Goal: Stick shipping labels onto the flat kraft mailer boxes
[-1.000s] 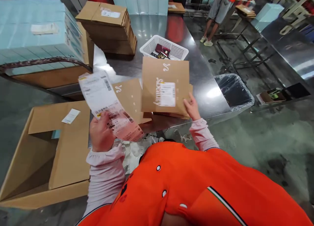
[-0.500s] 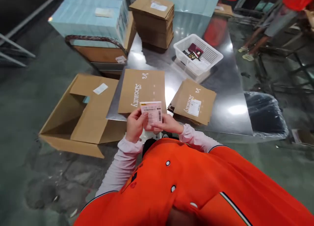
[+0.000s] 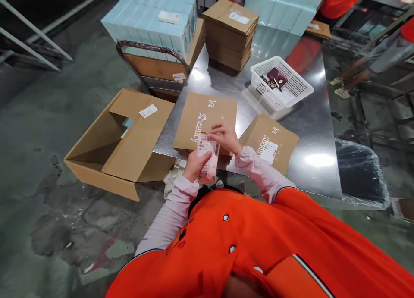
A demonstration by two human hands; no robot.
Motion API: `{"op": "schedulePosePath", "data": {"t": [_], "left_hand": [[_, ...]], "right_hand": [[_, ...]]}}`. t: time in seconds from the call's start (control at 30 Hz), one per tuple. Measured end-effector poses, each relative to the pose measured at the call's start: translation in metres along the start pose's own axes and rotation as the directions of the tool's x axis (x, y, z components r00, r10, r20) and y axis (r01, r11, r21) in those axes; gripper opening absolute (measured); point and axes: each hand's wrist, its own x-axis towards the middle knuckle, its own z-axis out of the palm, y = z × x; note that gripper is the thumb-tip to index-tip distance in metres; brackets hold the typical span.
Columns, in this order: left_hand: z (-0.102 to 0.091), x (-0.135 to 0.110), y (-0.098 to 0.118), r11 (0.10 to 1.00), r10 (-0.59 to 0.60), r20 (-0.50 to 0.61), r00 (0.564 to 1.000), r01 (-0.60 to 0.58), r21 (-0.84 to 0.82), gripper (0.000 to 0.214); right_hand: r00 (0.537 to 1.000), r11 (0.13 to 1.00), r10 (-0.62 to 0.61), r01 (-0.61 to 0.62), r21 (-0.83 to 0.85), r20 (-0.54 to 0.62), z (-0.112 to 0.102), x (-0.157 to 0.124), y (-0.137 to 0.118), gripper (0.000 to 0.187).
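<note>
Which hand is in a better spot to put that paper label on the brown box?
Likely the right. The right hand pinches the label at its top edge, directly over the brown box, while the left hand holds the label lower down, nearer the body.

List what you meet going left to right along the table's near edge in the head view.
Open cardboard carton on the floor → label strip → labelled Beauty mailer → bag-lined bin.
</note>
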Motion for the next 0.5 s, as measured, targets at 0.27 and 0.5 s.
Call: {"op": "schedulePosePath", "data": {"t": [0.27,0.5], "left_hand": [[-0.05,-0.033,-0.052,0.955,-0.283,0.071,0.957,0.288,-0.07,0.056],[-0.098,-0.077,-0.007,0.945,-0.323,-0.069,0.944,0.319,-0.068,0.047]], "right_hand": [[0.96,0.824,0.22,-0.277,-0.494,-0.172,0.018,0.088,0.04,0.064],[0.853,0.692,-0.146,0.45,-0.565,0.501,0.046,0.046,0.031,0.083]]}}
